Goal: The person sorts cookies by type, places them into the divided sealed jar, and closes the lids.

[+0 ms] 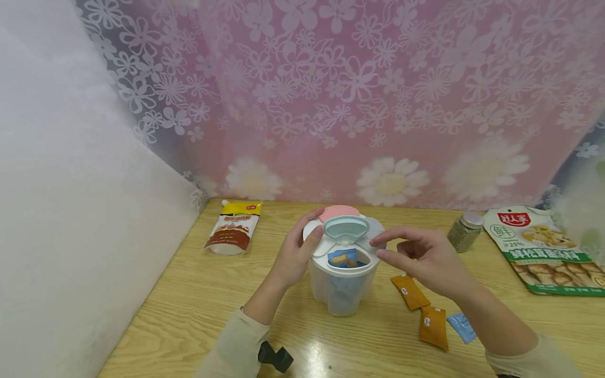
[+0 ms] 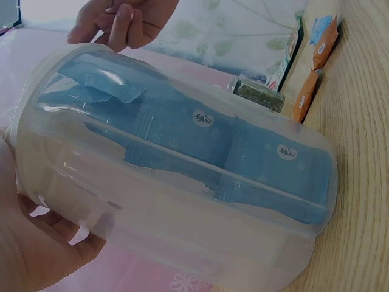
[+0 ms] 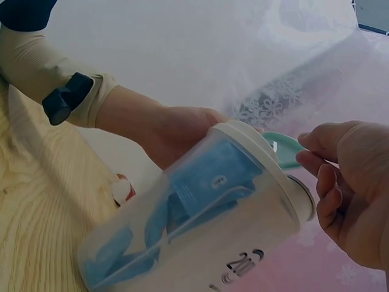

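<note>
A clear-walled storage container (image 1: 344, 294) with a white sectioned lid (image 1: 321, 247) stands upright on the table. Its pale green flap (image 1: 347, 227) is raised above an opening where a blue snack packet (image 1: 342, 258) shows. More blue packets (image 2: 188, 125) are visible through the wall in the left wrist view. My left hand (image 1: 292, 257) grips the container by its lid side, thumb on top. At the lid's right edge is my right hand (image 1: 427, 257), thumb and forefinger a little apart with nothing between them; whether the fingertips touch the lid is hard to tell.
Two orange packets (image 1: 433, 326) and a light blue packet (image 1: 462, 327) lie right of the container. Farther right are a glass jar (image 1: 465, 232) of dried herbs and a large mushroom-printed bag (image 1: 543, 252). A yellow-topped pouch (image 1: 233, 228) lies at the back left.
</note>
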A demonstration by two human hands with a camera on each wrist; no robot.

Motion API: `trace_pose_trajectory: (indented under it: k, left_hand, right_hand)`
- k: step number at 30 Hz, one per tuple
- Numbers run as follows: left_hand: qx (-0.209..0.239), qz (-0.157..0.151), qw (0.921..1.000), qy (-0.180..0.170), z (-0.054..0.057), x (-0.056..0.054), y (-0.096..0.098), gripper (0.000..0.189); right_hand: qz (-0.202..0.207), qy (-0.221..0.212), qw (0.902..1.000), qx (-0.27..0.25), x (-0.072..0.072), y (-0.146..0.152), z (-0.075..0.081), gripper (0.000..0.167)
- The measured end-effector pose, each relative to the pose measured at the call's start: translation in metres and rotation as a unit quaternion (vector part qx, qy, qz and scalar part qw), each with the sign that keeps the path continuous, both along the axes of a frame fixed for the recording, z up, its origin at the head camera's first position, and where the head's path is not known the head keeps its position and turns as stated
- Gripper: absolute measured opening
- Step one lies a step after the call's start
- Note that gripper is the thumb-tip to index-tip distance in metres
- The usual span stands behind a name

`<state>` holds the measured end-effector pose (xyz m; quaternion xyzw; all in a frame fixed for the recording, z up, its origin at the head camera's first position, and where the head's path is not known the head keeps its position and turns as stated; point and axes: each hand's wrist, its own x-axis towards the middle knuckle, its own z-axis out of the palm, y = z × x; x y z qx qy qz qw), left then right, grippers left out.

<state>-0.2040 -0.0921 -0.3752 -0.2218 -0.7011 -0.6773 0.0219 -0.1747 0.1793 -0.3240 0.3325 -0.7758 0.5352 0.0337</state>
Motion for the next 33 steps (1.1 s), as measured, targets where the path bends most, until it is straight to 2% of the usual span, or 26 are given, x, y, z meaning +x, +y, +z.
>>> trace_pose_trajectory:
  k: [7,11,17,22,30,33]
  left_hand:
    - [-0.004,0.002,1.0,0.004,0.001,0.001,-0.001,0.051]
    - [-0.002,0.001,1.0,0.006,0.001,0.001,0.0,0.05]
    - [0.003,0.0,0.9999,0.011,0.0,0.0,-0.001,0.051]
    - [0.009,0.0,0.9999,0.011,0.0,0.0,-0.002,0.051]
    - [0.004,0.007,0.9999,0.007,0.001,0.001,-0.001,0.051]
    - [0.002,0.007,0.9999,0.007,0.001,0.001,-0.001,0.053]
  right_hand:
    - [0.022,0.0,0.9997,0.013,-0.002,0.024,-0.004,0.029]
    - [0.06,-0.002,0.998,0.02,-0.005,0.042,-0.012,0.034]
    - [0.081,-0.044,0.9942,0.055,-0.006,0.068,-0.021,0.035]
    - [0.118,-0.068,0.9888,0.061,-0.008,0.086,-0.029,0.039]
    - [0.184,-0.083,0.9793,0.015,-0.015,0.123,-0.063,0.045]
    - [0.178,-0.114,0.977,0.031,-0.014,0.138,-0.074,0.045]
